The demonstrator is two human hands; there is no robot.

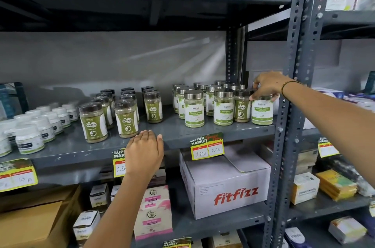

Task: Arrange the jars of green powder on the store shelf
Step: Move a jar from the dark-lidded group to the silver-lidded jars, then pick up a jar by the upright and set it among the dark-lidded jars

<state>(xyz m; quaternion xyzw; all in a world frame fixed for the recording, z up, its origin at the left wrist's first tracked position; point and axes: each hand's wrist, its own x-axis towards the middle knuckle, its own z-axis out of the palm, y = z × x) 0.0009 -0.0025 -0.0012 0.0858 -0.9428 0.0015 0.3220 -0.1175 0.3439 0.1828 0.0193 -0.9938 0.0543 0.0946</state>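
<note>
Several silver-lidded jars of green powder [194,108] with white and green labels stand in rows at the right end of the grey metal shelf [176,132]. My right hand [267,85] grips the lid of the rightmost front jar [262,113], which rests upright on the shelf beside the post. One dark-lidded green jar [241,106] stands among the silver-lidded ones. More dark-lidded Gaska jars [93,122] stand in rows at mid-shelf. My left hand [144,151] hovers at the shelf's front edge, fingers together and holding nothing.
Small white tubs [30,138] fill the shelf's left end. Yellow price tags [207,146] hang from the front edge. A white Fitfizz carton [227,183] and pink boxes [152,211] sit on the shelf below. A perforated upright post [292,85] stands right of the jars.
</note>
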